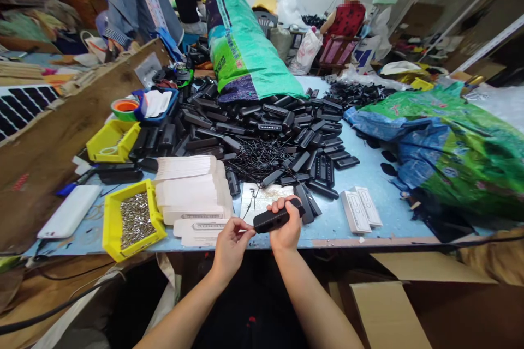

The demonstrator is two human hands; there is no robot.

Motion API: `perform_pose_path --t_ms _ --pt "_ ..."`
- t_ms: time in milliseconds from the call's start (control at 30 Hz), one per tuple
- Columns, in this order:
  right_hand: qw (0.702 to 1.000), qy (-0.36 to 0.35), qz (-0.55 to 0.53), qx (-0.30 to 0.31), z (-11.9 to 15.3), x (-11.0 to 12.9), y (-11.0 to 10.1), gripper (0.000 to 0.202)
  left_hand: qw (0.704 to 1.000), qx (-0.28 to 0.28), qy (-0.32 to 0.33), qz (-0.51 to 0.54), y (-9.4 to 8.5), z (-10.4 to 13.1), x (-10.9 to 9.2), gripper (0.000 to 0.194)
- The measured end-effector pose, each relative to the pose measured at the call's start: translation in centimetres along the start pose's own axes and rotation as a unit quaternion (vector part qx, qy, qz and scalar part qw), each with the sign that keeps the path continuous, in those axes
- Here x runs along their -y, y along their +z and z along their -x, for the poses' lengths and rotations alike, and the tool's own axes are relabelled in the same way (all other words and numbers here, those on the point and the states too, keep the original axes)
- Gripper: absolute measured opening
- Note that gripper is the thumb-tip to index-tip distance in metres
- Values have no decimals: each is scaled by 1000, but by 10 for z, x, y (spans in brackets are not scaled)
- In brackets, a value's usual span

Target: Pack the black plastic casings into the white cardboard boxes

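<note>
My right hand (287, 226) is wrapped round a black oblong case (271, 220) just above the table's front edge. At the case's left end, my left hand (232, 244) has thumb and forefinger pinched together; what they hold is too small to make out. Behind the hands lies a white sheet (262, 196) with a few thin black pieces on it. A heap of thin black sticks (262, 158) and a large pile of similar black cases (262, 120) spread beyond. Flat printed cartons (192, 185) are stacked to the left.
A yellow bin of small metal parts (137, 221), another yellow bin (112, 142) and a white phone-like object (70, 211) are at left. Two small white boxes (360, 210) and a green-blue sack (454, 147) lie right. Two people sit in the background.
</note>
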State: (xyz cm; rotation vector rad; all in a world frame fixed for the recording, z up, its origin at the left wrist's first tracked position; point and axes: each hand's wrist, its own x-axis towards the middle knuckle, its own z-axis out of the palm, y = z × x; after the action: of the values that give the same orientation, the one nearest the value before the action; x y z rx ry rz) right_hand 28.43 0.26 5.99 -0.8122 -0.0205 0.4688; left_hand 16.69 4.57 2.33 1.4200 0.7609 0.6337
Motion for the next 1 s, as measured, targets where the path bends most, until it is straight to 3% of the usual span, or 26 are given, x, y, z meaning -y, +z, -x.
perform_pose_path --t_ms 67,133,200,267,333,400,467,533,600,667,767,867,1000 --pt "998 -38 39 40 -2 3 -7 11 996 12 38 -85 -15 0 8 21" --pt "982 -129 113 82 -7 7 -20 10 967 16 111 -228 -42 -1 17 30" --pt "938 -208 231 152 -17 7 -37 11 907 15 171 -386 -75 -2 25 40" --pt "894 -204 333 218 -32 3 -53 13 846 39 179 -501 -104 -5 30 49" --pt "906 -161 343 190 -47 -5 -64 13 804 74 168 -566 -121 -10 30 53" --pt "937 -129 318 70 -61 -14 -72 21 785 102 152 -592 -126 -18 22 49" --pt "925 -131 357 -15 -69 -20 -77 40 785 148 125 -588 -125 -28 7 32" --pt "873 -188 450 -14 -65 -19 -76 54 788 208 106 -569 -122 -35 -12 13" --pt "815 -278 504 60 -47 -12 -66 43 822 255 90 -501 -120 -36 -32 13" --pt "768 -338 510 189 -20 -3 -48 31 884 270 58 -377 -115 -30 -44 26" --pt "694 -346 516 365 18 5 -16 41 947 243 1 -209 -100 -14 -46 37" --pt "667 -306 547 402 33 5 0 38 963 239 -35 -120 -83 -2 -34 46" --pt "627 -227 565 485 31 4 -7 23 956 283 -74 -14 -77 5 -16 76"
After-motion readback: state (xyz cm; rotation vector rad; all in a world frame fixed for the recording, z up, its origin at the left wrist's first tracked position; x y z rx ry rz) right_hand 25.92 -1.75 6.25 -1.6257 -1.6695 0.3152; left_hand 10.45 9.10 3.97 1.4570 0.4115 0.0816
